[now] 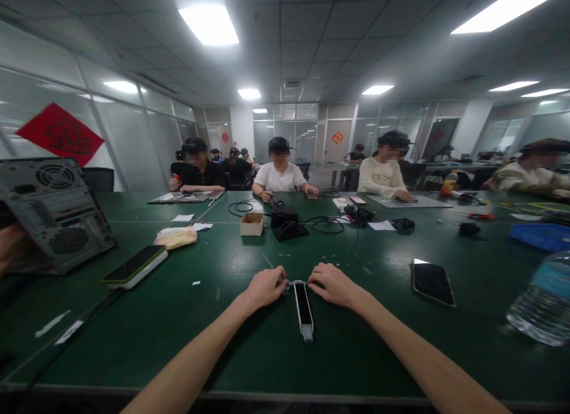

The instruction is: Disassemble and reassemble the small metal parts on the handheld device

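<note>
Your left hand [265,287] is curled, its fingertips closed on a small metal fitting [285,286] at the far end of the slim black-faced device [303,310]. Your right hand [332,285] curls against that same end; you cannot tell whether it grips. The device's long axis points almost straight at you, level between both hands. A black smartphone [433,283] lies well right of it on the green tabletop [178,343], whose near edge runs behind the device's near end.

Probably an electronics workshop: green workbench [146,337], computer case [56,212]
</note>
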`<state>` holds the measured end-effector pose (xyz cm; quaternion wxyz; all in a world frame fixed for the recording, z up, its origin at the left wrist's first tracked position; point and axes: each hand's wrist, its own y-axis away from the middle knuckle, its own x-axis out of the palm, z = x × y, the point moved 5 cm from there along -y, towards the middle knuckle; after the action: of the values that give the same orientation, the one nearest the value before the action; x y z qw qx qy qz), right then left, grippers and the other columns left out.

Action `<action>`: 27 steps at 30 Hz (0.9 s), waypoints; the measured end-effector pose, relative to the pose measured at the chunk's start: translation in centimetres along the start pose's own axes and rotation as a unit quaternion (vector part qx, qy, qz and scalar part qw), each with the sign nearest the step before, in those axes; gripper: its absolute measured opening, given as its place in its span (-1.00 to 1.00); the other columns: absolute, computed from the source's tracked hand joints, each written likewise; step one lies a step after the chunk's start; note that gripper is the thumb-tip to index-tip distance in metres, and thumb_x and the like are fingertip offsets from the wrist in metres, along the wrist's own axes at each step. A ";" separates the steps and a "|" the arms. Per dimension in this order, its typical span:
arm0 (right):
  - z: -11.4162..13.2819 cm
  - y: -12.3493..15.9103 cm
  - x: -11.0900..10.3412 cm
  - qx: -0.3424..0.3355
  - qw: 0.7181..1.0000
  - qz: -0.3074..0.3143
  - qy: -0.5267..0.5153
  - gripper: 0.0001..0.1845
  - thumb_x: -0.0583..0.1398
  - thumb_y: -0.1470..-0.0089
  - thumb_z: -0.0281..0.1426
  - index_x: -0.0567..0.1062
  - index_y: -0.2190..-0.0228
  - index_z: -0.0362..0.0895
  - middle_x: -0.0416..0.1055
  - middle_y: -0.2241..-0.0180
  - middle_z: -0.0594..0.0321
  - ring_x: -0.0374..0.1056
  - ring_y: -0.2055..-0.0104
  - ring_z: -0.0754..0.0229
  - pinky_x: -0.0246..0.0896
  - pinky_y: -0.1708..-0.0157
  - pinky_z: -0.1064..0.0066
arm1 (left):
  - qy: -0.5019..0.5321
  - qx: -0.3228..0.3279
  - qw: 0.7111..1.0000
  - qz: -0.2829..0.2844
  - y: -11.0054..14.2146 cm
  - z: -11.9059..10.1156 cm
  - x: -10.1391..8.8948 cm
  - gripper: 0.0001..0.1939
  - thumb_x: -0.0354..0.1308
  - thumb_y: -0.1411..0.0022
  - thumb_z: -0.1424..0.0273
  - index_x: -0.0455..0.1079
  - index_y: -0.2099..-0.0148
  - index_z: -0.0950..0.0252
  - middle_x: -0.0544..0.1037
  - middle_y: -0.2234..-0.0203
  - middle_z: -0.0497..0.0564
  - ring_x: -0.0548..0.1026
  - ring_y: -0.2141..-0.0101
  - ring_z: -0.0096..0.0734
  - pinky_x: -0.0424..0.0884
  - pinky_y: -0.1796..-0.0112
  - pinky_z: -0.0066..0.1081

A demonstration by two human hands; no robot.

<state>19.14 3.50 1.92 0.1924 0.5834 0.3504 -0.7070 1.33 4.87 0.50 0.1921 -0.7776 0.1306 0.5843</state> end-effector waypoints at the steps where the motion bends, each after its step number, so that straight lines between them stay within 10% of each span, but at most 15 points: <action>1: -0.1 0.0 -0.2 0.001 1.000 0.000 0.002 -0.77 0.08 -0.18 -0.35 0.52 0.29 -0.14 0.43 0.30 0.15 0.30 0.24 0.16 0.17 0.24 0.32 | -0.013 0.002 1.000 0.002 0.0 0.0 0.1 -0.83 -0.01 -0.27 0.31 0.31 0.15 0.24 0.55 0.37 0.01 0.51 0.35 -0.27 0.32 0.36 -0.41; 10: -4.2 1.5 -3.2 0.117 0.992 -0.013 0.051 -0.77 0.08 -0.15 -0.43 0.50 0.21 -0.15 0.44 0.21 0.11 0.32 0.15 0.12 0.15 0.15 0.32 | -0.014 0.024 1.000 0.010 0.1 -0.3 -0.2 -0.84 -0.02 -0.21 0.41 0.35 0.17 0.25 0.53 0.34 0.04 0.49 0.32 -0.28 0.32 0.31 -0.40; 27: -6.8 2.2 -1.6 0.227 0.971 0.058 0.056 -0.75 0.09 -0.16 -0.31 0.44 0.19 -0.19 0.45 0.24 0.06 0.37 0.19 0.09 0.17 0.26 0.38 | 0.004 0.080 0.997 0.003 0.4 -1.2 -0.8 -0.84 0.03 -0.17 0.40 0.41 0.22 0.26 0.50 0.32 0.01 0.46 0.32 -0.31 0.31 0.31 -0.42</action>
<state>25.76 6.66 2.38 0.0759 0.6700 0.1570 -0.7216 1.96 3.93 1.52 0.2515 -0.7619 0.1797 0.5692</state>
